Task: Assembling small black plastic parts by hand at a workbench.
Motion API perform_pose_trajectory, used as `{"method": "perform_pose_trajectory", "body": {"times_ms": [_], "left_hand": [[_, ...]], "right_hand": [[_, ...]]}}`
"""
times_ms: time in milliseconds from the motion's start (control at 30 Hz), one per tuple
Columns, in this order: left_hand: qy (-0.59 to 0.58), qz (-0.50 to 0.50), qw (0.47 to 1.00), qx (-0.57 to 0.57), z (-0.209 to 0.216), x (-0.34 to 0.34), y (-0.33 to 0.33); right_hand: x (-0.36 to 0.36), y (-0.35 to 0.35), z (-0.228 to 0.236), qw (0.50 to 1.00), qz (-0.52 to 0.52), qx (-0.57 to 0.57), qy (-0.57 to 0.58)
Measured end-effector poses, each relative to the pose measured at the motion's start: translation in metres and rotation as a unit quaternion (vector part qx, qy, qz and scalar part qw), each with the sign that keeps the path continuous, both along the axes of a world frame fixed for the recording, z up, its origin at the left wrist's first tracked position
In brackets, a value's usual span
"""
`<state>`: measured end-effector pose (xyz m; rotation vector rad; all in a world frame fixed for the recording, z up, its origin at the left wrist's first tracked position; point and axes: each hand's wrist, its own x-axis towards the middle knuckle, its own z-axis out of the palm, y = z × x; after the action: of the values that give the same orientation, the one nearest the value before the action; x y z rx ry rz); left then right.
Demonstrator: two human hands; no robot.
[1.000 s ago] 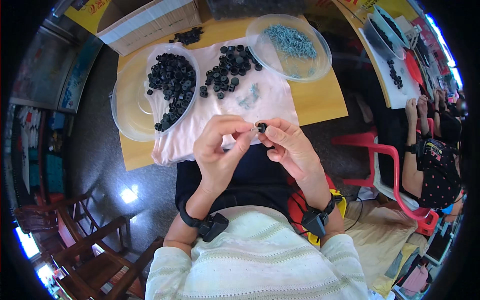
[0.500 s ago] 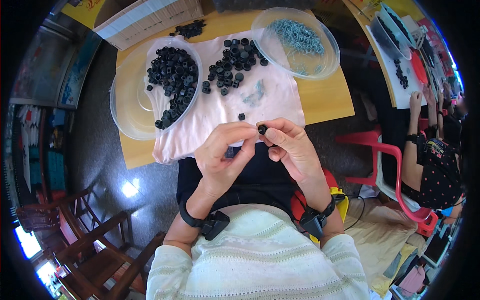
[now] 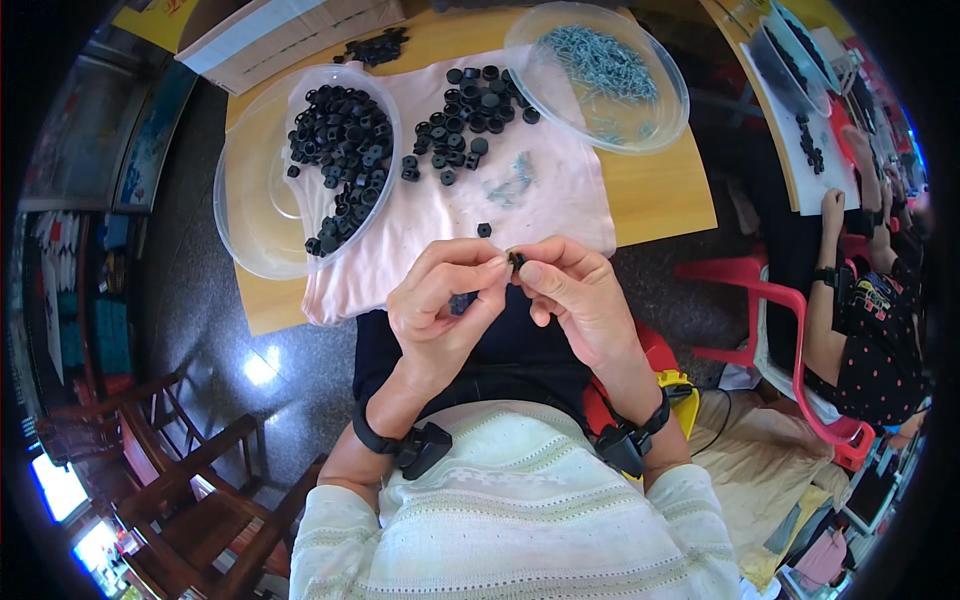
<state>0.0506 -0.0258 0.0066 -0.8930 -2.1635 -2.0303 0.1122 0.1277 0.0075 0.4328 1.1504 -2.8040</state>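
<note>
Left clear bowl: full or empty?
Partly filled. The left clear bowl holds black plastic parts heaped along its right side; its left half shows bare bottom.

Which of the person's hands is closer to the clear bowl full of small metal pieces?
The right hand. The clear bowl sits up and to its right on the table, while the left hand lies farther away, on the other side of the right hand.

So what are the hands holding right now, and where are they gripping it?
A small black part, pinched between the fingertips of the left hand and right hand; which side of it cannot be told.
</note>
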Motion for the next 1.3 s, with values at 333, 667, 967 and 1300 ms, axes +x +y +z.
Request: {"method": "perform_pose_trajectory", "body": {"times_ms": [333,667,967,1300], "left_hand": [[-0.237,-0.106,0.964,0.056,-0.013,-0.004,-0.009],[0.035,0.074,0.975,-0.208,-0.002,-0.056,0.006],[0.159,0.073,0.913,-0.369,0.008,-0.08,0.032],[-0.006,-0.077,0.995,-0.059,0.011,-0.058,0.018]], "right_hand": [[0.001,0.009,-0.012,0.995,0.003,0.102,-0.011],[-0.01,0.016,-0.015,0.958,-0.051,0.283,-0.016],[-0.01,0.018,-0.014,0.969,-0.047,0.241,-0.01],[-0.007,0.02,0.012,0.955,-0.09,0.28,0.045]]}}
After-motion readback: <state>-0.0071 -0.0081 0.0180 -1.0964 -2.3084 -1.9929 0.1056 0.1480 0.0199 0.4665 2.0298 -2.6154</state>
